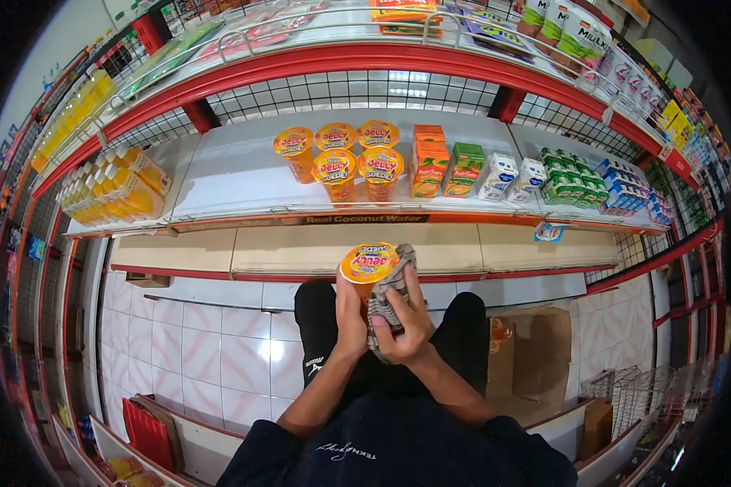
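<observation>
An orange jelly cup (369, 264) with a printed lid is held in front of my knees, its lid turned up toward me. My left hand (350, 318) wraps round the cup's left side. A grey-brown striped cloth (387, 306) is bunched in my right hand (408, 323), pressed against the cup's right side. On the shelf beyond stand several matching jelly cups (335, 166) in two short rows. How much of the cup the cloth covers underneath is hidden by my fingers.
Orange and green juice cartons (430, 169) and small milk cartons (498, 176) stand right of the cups on the white shelf (235, 174). Yellow bottles (122, 185) fill its left end. A red-edged shelf (333, 61) overhangs it. An open cardboard box (536, 357) sits beside my right leg.
</observation>
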Demonstrator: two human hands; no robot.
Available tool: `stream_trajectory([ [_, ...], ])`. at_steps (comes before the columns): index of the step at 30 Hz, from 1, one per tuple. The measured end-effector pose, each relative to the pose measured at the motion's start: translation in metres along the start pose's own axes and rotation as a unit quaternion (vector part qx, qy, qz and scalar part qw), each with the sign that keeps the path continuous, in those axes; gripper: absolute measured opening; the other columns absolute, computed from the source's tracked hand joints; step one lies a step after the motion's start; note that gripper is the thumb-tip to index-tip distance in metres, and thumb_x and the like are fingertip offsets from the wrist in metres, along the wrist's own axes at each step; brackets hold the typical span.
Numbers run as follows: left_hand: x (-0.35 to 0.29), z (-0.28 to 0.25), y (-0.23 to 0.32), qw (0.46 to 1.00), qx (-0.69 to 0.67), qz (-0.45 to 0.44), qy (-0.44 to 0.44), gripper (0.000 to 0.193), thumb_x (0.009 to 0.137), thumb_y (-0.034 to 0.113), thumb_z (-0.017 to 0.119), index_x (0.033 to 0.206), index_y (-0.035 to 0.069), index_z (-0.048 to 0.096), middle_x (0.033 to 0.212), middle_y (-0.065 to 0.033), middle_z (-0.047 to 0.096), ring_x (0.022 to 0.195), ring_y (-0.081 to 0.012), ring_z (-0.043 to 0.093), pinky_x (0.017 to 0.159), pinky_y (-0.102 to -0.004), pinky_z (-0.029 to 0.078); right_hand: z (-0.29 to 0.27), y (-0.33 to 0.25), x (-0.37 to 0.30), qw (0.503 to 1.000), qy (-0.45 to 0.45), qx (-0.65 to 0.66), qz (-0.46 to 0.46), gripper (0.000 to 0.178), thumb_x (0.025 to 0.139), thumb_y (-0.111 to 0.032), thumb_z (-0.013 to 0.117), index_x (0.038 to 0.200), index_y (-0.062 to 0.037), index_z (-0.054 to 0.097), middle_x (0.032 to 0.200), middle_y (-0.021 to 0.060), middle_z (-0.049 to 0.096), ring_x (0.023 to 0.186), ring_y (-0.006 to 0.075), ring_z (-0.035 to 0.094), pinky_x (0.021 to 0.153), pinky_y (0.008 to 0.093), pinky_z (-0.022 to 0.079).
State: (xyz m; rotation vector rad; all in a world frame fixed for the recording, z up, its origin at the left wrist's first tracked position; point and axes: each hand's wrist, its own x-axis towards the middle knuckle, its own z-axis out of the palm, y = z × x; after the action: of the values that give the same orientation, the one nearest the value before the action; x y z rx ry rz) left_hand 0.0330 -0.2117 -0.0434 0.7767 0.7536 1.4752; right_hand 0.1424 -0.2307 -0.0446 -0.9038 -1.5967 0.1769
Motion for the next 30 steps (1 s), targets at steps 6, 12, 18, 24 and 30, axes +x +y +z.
stream_trajectory([
  [6, -0.002, -0.011, -0.009, 0.998, -0.001, 0.045, -0.040, 0.084, 0.076, 0.049, 0.077, 0.132, -0.003, 0.042, 0.120, -0.0073, 0.057, 0.109, -0.0155, 0.056, 0.096, -0.0303, 0.044, -0.001, 0.003, -0.003, 0.989, 0.017, 0.093, 0.118, 0.044, 0.090, -0.014, 0.058, 0.128, 0.0068, 0.052, 0.124, 0.0328, 0.055, 0.115, 0.0394, 0.058, 0.098, 0.0424, 0.044],
  [12, 0.006, -0.020, 0.013, 0.987, 0.070, 0.033, -0.144, 0.079, 0.076, 0.031, 0.082, 0.133, -0.004, 0.040, 0.118, -0.0102, 0.058, 0.110, -0.0194, 0.057, 0.097, -0.0334, 0.044, -0.035, 0.002, 0.024, 0.976, 0.096, 0.043, 0.192, 0.035, 0.093, -0.015, 0.056, 0.120, 0.0073, 0.055, 0.111, 0.0189, 0.063, 0.105, 0.0231, 0.059, 0.093, 0.0342, 0.044],
  [18, 0.014, -0.021, 0.031, 0.966, 0.167, 0.065, -0.187, 0.075, 0.081, 0.020, 0.076, 0.138, -0.002, 0.034, 0.130, -0.0140, 0.049, 0.122, -0.0215, 0.048, 0.103, -0.0336, 0.038, -0.040, -0.019, 0.059, 0.979, -0.166, -0.060, -0.107, 0.030, 0.077, -0.017, 0.068, 0.106, -0.0114, 0.071, 0.121, 0.0102, 0.064, 0.118, 0.0320, 0.057, 0.108, 0.0527, 0.034],
  [24, 0.010, -0.018, 0.032, 0.969, 0.086, 0.064, -0.222, 0.092, 0.070, 0.031, 0.086, 0.139, -0.001, 0.033, 0.124, -0.0102, 0.050, 0.117, -0.0156, 0.047, 0.101, -0.0312, 0.038, -0.019, -0.012, 0.077, 0.987, -0.130, 0.056, -0.080, 0.027, 0.083, -0.021, 0.063, 0.102, -0.0037, 0.069, 0.112, 0.0162, 0.065, 0.112, 0.0355, 0.059, 0.101, 0.0492, 0.042],
  [30, 0.020, -0.022, 0.015, 0.989, 0.053, 0.088, -0.108, 0.078, 0.074, 0.038, 0.081, 0.129, -0.002, 0.042, 0.118, -0.0078, 0.053, 0.107, -0.0139, 0.054, 0.092, -0.0285, 0.044, 0.009, -0.012, 0.043, 0.973, 0.017, 0.145, 0.181, 0.043, 0.095, -0.023, 0.048, 0.123, 0.0084, 0.052, 0.120, 0.0258, 0.058, 0.107, 0.0367, 0.060, 0.096, 0.0400, 0.044],
])
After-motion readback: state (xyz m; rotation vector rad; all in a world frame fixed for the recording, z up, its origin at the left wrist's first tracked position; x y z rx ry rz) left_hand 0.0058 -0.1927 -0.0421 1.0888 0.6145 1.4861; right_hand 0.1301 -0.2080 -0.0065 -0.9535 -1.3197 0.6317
